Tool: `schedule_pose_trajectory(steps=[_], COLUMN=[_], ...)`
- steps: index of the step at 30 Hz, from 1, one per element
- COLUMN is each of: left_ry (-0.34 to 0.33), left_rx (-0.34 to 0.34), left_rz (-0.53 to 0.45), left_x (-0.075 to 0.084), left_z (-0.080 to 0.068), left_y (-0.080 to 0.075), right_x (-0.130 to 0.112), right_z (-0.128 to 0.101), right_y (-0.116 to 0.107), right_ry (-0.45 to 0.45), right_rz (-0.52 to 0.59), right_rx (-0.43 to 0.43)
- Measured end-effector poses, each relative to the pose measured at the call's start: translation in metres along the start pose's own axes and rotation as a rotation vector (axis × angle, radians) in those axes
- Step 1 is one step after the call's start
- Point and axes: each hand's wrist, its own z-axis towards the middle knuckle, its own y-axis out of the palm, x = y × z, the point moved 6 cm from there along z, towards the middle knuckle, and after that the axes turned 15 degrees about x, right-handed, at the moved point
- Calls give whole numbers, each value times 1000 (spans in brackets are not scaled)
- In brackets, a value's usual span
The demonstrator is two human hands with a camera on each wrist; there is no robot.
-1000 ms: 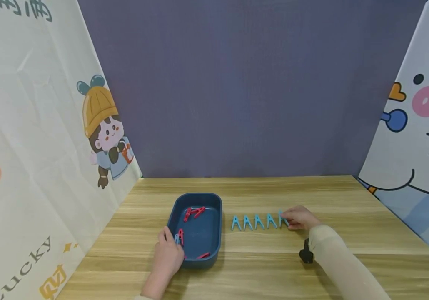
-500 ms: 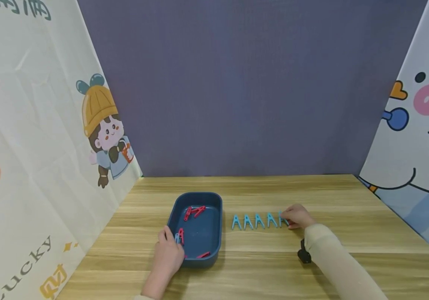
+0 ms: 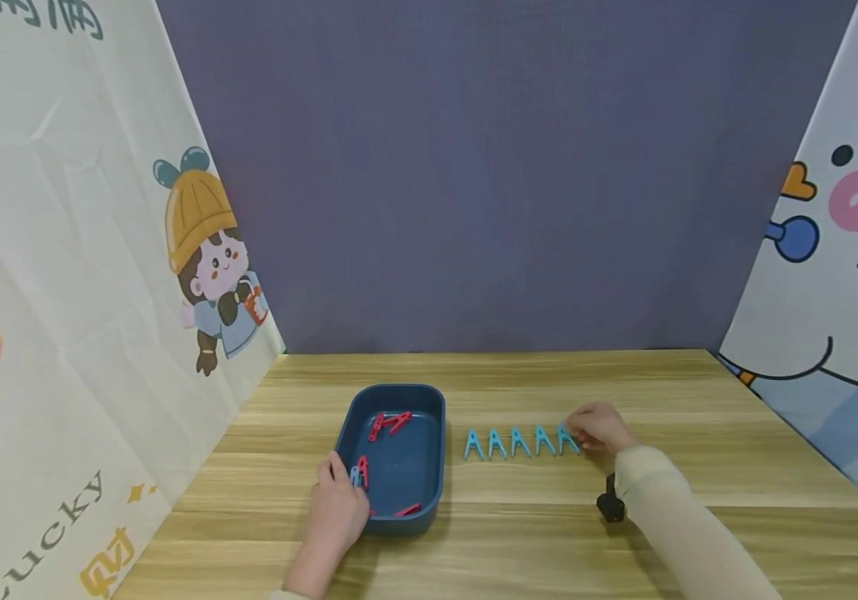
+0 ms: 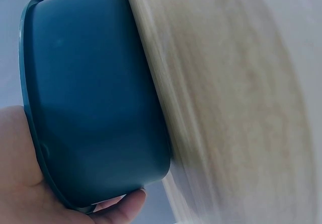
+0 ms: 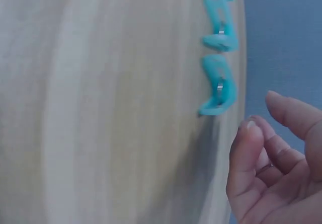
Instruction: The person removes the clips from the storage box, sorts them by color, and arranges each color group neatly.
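Observation:
A dark blue tray sits left of centre on the wooden table. It holds several red clips and one blue clip. My left hand grips the tray's near left corner; in the left wrist view the palm lies against the tray wall. Several light blue clips stand in a row to the right of the tray. My right hand hovers just right of the last clip. In the right wrist view its fingers are loosely curled, holding nothing, a small gap from that clip.
Cartoon-printed fabric panels close off the left and right sides, and a purple backdrop stands behind the table. Bare wooden tabletop lies right of the clip row and in front of it. A black wrist camera hangs under my right forearm.
My right hand has drawn slightly back and to the right off the last blue clip, which now shows in full. The left hand and tray have not moved.

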Motion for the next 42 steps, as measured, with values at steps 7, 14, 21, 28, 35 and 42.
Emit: schedule_pose_trajectory(steps=[7,14,21,28,35,42], left_ry=[-8,-10,-16,-5,-11,-12], left_rx=[-4,-8,-6,9,10,24], left_rz=[-3,4,-10,-12,-13,-14], left_x=[-1,-2,-1,0,0,-1], left_z=[-1,-1,-1,-2,-3,-3], left_y=[-1,0,1,1,1,2], right_x=[-21,-52,-86,-109,-126,-140], right_z=[0,-6,-13,-18,-28,-35], right_y=[-1,9,30,55,78,92], right_ry=[-15,-55,-109,-133,-148,-170], right_rz=[45,10,11,17,11,7], right_rx=[-70,-162,-194,-218,-255,-287])
